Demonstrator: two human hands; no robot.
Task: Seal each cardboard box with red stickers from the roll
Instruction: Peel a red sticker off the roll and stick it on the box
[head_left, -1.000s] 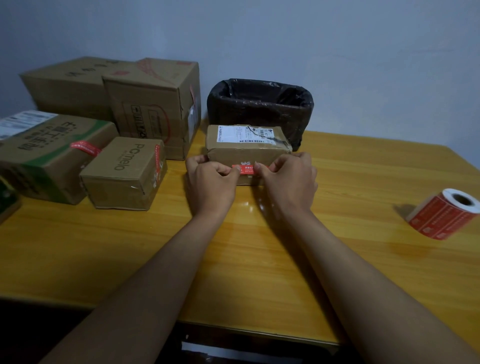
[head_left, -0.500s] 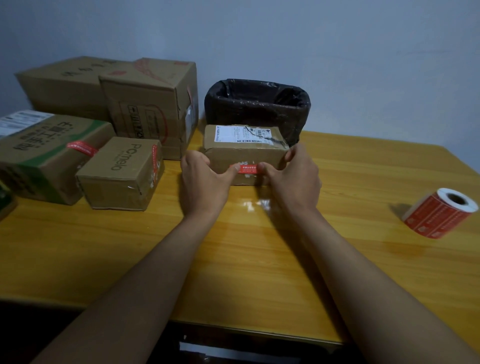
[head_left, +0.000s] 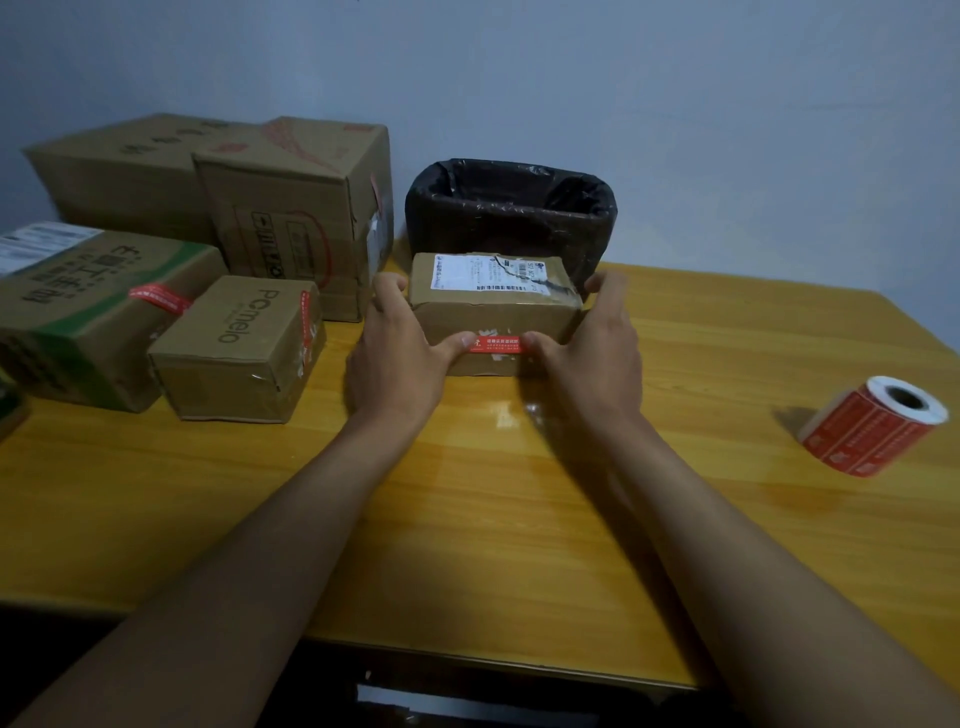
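Note:
A small cardboard box (head_left: 493, 312) with a white shipping label on top stands on the wooden table (head_left: 519, 519), in front of the bin. A red sticker (head_left: 497, 344) lies across its near face. My left hand (head_left: 400, 358) grips the box's left end and my right hand (head_left: 592, 353) grips its right end. Both thumbs press on the sticker's ends. The roll of red stickers (head_left: 872, 426) lies on its side at the right of the table, apart from both hands.
A bin with a black liner (head_left: 509, 208) stands against the wall behind the box. At the left are a Pomelo box (head_left: 234, 343) and a green-printed box (head_left: 78, 312), both with red stickers, and two larger boxes (head_left: 296, 208) behind them.
Both hands have spread from the middle of the near face out to the box's ends, fingers now wrapping its sides, while the thumbs stay on the sticker.

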